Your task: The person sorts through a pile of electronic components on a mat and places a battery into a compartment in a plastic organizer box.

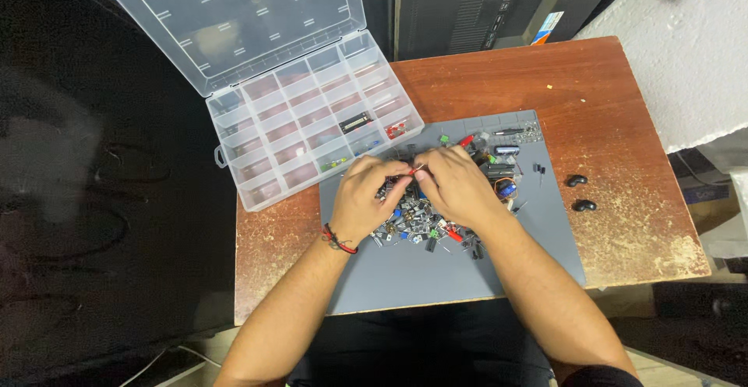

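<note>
My left hand (363, 200) and my right hand (456, 187) meet over a heap of small electronic parts (425, 227) on a grey mat (405, 274). The fingertips of both hands pinch one tiny red part (414, 171) between them, just above the pile. A red and black cord bracelet sits on my left wrist. The hands hide the middle of the heap.
A clear plastic compartment box (312, 130) lies open at the table's left corner, its lid (226, 17) tipped back, a few parts in its cells. Two small black objects (580, 192) rest on the worn wooden table (608, 99) right of the mat.
</note>
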